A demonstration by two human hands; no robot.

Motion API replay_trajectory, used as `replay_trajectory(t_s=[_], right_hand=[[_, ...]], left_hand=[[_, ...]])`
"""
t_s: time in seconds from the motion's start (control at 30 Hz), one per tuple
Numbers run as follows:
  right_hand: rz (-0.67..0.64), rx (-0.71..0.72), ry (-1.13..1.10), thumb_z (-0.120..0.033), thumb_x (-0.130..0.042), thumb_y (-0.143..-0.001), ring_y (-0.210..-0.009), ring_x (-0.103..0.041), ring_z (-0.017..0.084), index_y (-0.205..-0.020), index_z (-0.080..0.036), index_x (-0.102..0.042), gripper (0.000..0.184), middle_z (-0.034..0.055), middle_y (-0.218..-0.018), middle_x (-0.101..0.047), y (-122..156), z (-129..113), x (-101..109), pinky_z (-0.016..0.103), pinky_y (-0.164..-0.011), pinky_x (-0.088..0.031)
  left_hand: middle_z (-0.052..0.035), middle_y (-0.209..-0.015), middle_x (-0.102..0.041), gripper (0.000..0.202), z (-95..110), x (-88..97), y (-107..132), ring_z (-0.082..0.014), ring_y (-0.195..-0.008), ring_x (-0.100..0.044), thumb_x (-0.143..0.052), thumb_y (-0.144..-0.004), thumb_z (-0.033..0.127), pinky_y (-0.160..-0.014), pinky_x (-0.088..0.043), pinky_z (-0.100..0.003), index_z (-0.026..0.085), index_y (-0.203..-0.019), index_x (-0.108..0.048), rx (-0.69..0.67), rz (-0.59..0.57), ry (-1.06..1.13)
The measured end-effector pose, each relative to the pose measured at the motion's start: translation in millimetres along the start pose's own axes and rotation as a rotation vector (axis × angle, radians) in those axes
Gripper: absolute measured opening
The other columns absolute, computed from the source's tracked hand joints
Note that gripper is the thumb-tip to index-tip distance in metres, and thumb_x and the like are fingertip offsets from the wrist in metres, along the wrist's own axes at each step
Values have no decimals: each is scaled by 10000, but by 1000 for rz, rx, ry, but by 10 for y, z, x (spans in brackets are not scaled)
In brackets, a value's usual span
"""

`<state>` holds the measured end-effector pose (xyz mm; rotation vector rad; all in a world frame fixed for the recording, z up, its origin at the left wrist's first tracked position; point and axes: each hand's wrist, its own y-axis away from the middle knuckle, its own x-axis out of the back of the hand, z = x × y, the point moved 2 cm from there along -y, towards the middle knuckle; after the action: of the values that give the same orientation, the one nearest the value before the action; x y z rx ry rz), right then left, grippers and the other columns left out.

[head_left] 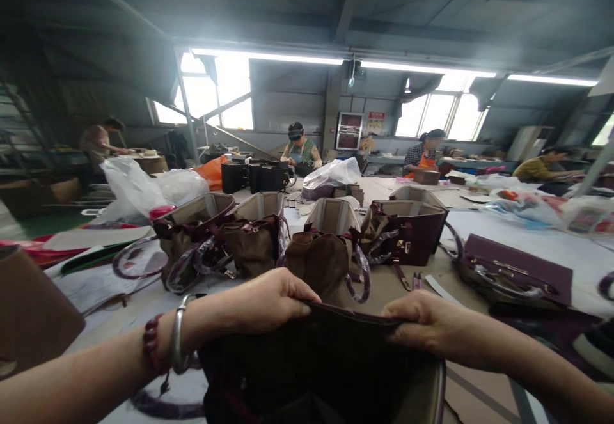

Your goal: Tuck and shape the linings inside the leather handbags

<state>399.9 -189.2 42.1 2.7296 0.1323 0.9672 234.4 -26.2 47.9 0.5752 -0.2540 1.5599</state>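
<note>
A dark maroon handbag (326, 366) stands right in front of me, its mouth facing up and its inside in deep shadow. My left hand (271, 299) pinches the far rim of the bag left of its middle, thumb along the edge. On the same rim, further right, my right hand (425, 325) has its fingers closed over the edge. Between the two hands the rim runs fairly straight. Beside the bag's lower left lies a plastic-wrapped handle (165, 406). The bag's base is out of view.
Several brown and maroon handbags (319, 258) stand in a row just beyond. A closed maroon bag (518, 267) lies at right. Clear plastic bags (132, 187) are piled at left, a brown panel (36, 312) nearer. Several people, one in an orange apron (422, 162), work further back.
</note>
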Motion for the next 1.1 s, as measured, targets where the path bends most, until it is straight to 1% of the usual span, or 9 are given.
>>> replay_trajectory(t_s=[0.2, 0.3, 0.37, 0.4, 0.57, 0.7, 0.77, 0.9, 1.1], right_hand=[[63, -41, -30, -307, -502, -767, -564, -443, 89, -741, -132, -591, 198, -36, -602, -494, 94, 109, 44, 175, -532, -348], [106, 25, -117, -266, -499, -767, -770, -532, 141, -931, -152, -598, 224, 1, -836, -602, 135, 70, 26, 210, -691, -400], [135, 95, -115, -209, -500, -756, -925, -512, 160, -1074, -181, -544, 322, 11, -1008, -586, 153, -9, 3, 242, -824, -370], [149, 113, -70, -186, -503, -748, -952, -504, 161, -1104, -193, -526, 357, 8, -1036, -580, 156, -53, -9, 246, -851, -355], [224, 15, 247, -223, -588, -674, -784, -557, 159, -1019, -225, -573, 345, -3, -887, -628, 97, -212, -52, 207, -688, -411], [311, -4, 371, -334, -598, -676, -784, -553, 181, -1044, -234, -565, 383, 24, -885, -628, -43, -296, -62, 244, -714, -403], [311, 20, 362, -333, -600, -674, -791, -550, 181, -1020, -224, -581, 363, 21, -888, -627, -127, -327, -63, 241, -713, -399], [214, 34, 288, -271, -518, -740, -686, -547, 142, -879, -186, -638, 203, -3, -759, -628, -250, -311, -65, 200, -605, -389], [187, 52, 215, -286, -468, -780, -647, -507, 120, -859, -163, -627, 216, -16, -702, -590, -259, -206, -61, 186, -574, -367]], left_hand=[[15, -712, -619, 260, 43, -117, -70, -88, -568, -489, -475, -702, 234, -532, -355, -157, 145, -873, -649, 38, -42, 86], [7, -720, -619, 276, 57, -159, -107, -84, -541, -474, -487, -685, 229, -514, -352, -162, 150, -897, -644, 54, -56, 133], [3, -715, -619, 286, 63, -168, -122, -81, -532, -469, -487, -671, 210, -512, -354, -164, 148, -902, -644, 57, -59, 159], [0, -709, -620, 289, 63, -167, -127, -81, -530, -468, -488, -664, 201, -512, -355, -165, 143, -898, -647, 56, -51, 160], [1, -688, -619, 292, 3, -148, -128, -80, -515, -474, -497, -645, 192, -505, -362, -167, 142, -886, -654, 61, 9, 188], [1, -685, -611, 293, -48, -153, -119, -74, -496, -452, -498, -655, 214, -496, -356, -170, 150, -894, -654, 51, 18, 171], [3, -671, -602, 294, -61, -152, -114, -71, -484, -427, -496, -662, 227, -481, -341, -170, 154, -900, -654, 44, 25, 141], [2, -665, -585, 306, -73, -128, -116, -67, -483, -401, -476, -674, 221, -463, -317, -167, 157, -919, -647, 26, 27, 130], [7, -649, -577, 308, -56, -60, -167, -68, -511, -427, -478, -645, 155, -490, -338, -158, 147, -898, -653, 23, 7, 125]])
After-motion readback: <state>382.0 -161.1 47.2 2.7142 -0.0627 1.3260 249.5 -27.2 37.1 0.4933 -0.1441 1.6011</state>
